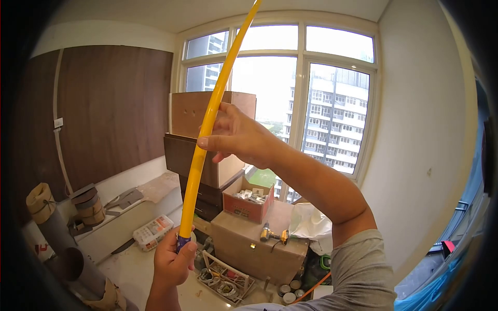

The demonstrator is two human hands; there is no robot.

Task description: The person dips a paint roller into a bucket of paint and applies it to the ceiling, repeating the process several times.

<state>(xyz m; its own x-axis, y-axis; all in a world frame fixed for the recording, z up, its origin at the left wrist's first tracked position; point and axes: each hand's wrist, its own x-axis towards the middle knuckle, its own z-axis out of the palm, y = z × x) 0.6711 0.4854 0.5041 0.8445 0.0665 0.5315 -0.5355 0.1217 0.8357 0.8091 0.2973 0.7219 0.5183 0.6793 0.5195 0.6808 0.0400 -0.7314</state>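
A long yellow pole (193,189) rises from low in front of me, leaning right, and its top runs out of view. At its lower end is a dark purple piece (182,242), where my left hand (171,259) is closed around it. Higher up, my right hand (243,136) grips the pole, thumb across the front and fingers behind it. The pole passes in front of stacked brown cabinets and the window.
A wooden chest (233,236) carries an open red box (244,209), a yellow and black drill (266,232) and white plastic sheeting (311,225). On the floor stand a tool tray (249,287) and several cans (289,297). Large rolls (52,225) stand at left.
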